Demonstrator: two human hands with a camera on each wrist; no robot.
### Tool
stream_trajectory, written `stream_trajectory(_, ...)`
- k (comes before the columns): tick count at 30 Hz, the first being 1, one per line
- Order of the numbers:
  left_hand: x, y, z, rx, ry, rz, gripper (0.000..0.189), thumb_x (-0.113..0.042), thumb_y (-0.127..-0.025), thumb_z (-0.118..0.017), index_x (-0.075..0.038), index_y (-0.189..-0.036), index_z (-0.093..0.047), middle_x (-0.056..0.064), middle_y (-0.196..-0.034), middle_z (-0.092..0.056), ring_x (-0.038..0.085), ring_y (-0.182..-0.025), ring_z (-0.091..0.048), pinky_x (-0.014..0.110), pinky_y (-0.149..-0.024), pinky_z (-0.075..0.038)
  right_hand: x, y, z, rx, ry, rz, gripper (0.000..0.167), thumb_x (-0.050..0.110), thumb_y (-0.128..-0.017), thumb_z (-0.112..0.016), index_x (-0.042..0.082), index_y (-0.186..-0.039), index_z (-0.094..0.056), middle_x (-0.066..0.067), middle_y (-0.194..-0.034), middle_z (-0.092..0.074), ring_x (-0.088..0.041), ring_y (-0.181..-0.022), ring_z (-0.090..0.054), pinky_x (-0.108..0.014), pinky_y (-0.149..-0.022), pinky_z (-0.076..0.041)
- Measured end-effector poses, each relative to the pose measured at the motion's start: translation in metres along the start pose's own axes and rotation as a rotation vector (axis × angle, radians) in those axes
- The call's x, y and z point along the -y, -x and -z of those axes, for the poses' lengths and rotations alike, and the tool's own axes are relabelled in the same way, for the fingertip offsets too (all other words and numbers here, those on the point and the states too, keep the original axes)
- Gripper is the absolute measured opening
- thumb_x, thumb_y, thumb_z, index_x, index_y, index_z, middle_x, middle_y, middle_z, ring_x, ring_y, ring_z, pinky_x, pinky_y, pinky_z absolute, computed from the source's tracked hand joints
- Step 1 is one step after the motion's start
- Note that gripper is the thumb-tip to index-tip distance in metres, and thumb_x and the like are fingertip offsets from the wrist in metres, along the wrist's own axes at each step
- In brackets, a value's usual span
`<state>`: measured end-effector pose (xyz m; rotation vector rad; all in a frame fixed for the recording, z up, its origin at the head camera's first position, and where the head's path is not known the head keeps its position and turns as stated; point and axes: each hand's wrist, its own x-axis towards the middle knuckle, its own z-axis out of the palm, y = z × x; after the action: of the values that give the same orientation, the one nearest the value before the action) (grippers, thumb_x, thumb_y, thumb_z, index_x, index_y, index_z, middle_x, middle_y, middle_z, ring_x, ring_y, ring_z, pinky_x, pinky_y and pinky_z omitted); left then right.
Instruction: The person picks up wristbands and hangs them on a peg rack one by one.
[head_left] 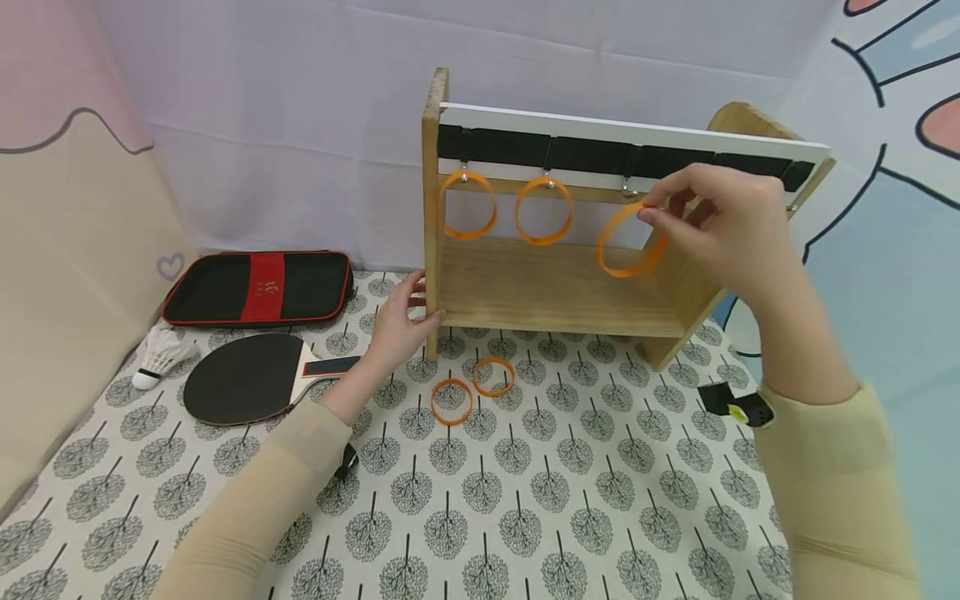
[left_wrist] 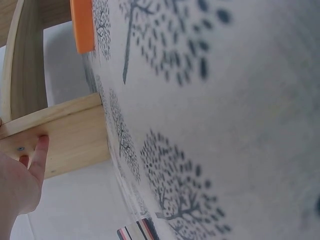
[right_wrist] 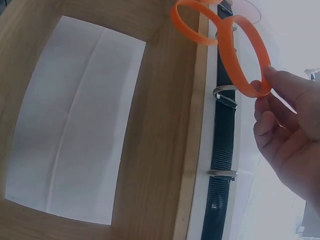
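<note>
My right hand (head_left: 723,221) pinches an orange ring (head_left: 611,242) by its upper rim, thumb and fingertips together. In the head view the ring hangs just below and right of a metal hook (head_left: 628,188); the right wrist view shows it beside a hook (right_wrist: 225,95) on a black strip. Two more orange rings, one at the left end (head_left: 492,218) and one beside it (head_left: 570,215), hang from hooks. My left hand (head_left: 397,329) holds the left side panel of the wooden rack (head_left: 432,208), thumb at its front edge, fingers (left_wrist: 40,155) against the outer face.
Two orange rings, a nearer one (head_left: 452,422) and a farther one (head_left: 495,393), lie on the tree-patterned cloth (head_left: 517,500). Left of the rack are a table tennis bat (head_left: 243,379), a shuttlecock (head_left: 161,354) and a black-and-red case (head_left: 210,287).
</note>
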<state>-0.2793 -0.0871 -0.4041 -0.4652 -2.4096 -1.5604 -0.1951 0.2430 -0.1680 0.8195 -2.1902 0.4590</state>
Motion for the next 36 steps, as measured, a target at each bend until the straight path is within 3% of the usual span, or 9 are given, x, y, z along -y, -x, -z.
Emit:
stream_trajectory(4, 0.001, -0.001, 0.0, 0.0, 0.001, 0.003, 0.072, -0.019, -0.085, -0.069, -0.013, -0.146, -0.032, 0.014, -0.129, -0.049, 0.029, -0.109, -0.058, 0.034, -0.081, -0.058, -0.008, -0.009, -0.002, -0.016, 0.022, -0.079, 0.012, 0.005, -0.078, -0.076, 0.001, -0.088, -0.07, -0.008, -0.075, -0.063, 0.01, -0.066, -0.043, -0.003, -0.062, -0.039)
stream_trajectory(10, 0.0, -0.001, 0.0, -0.001, -0.001, 0.006, 0.072, -0.019, -0.085, -0.069, -0.013, -0.146, -0.032, 0.014, -0.129, -0.048, 0.029, -0.109, -0.057, 0.034, -0.081, -0.058, -0.018, -0.018, -0.008, 0.014, 0.017, -0.13, 0.014, 0.013, -0.082, -0.073, 0.001, -0.089, -0.07, 0.0, -0.078, -0.063, 0.01, -0.068, -0.047, -0.005, -0.061, -0.041)
stream_trajectory(22, 0.0, -0.001, -0.001, -0.002, -0.01, 0.006, 0.072, -0.019, -0.085, -0.07, -0.014, -0.146, -0.032, 0.014, -0.128, -0.049, 0.029, -0.108, -0.057, 0.034, -0.081, -0.058, -0.028, -0.014, -0.016, 0.073, 0.069, -0.09, 0.008, 0.007, -0.085, -0.067, 0.002, -0.091, -0.069, -0.008, -0.082, -0.068, 0.017, -0.069, -0.043, -0.002, -0.064, -0.04)
stream_trajectory(30, -0.001, -0.002, 0.0, -0.007, -0.01, 0.002, 0.073, -0.019, -0.084, -0.07, -0.013, -0.146, -0.032, 0.014, -0.129, -0.049, 0.029, -0.108, -0.058, 0.032, -0.08, -0.058, -0.022, -0.014, -0.009, 0.09, 0.085, -0.084, 0.011, 0.01, -0.084, -0.07, 0.004, -0.093, -0.071, -0.006, -0.087, -0.069, 0.016, -0.074, -0.045, 0.0, -0.067, -0.04)
stream_trajectory(36, -0.001, -0.001, 0.0, -0.007, -0.011, 0.008, 0.073, -0.018, -0.084, -0.07, -0.013, -0.146, -0.032, 0.014, -0.129, -0.049, 0.029, -0.108, -0.058, 0.033, -0.08, -0.058, -0.011, -0.01, -0.001, 0.062, 0.036, -0.065, 0.014, 0.008, -0.081, -0.073, 0.004, -0.094, -0.072, -0.006, -0.088, -0.069, 0.014, -0.076, -0.047, 0.001, -0.071, -0.042)
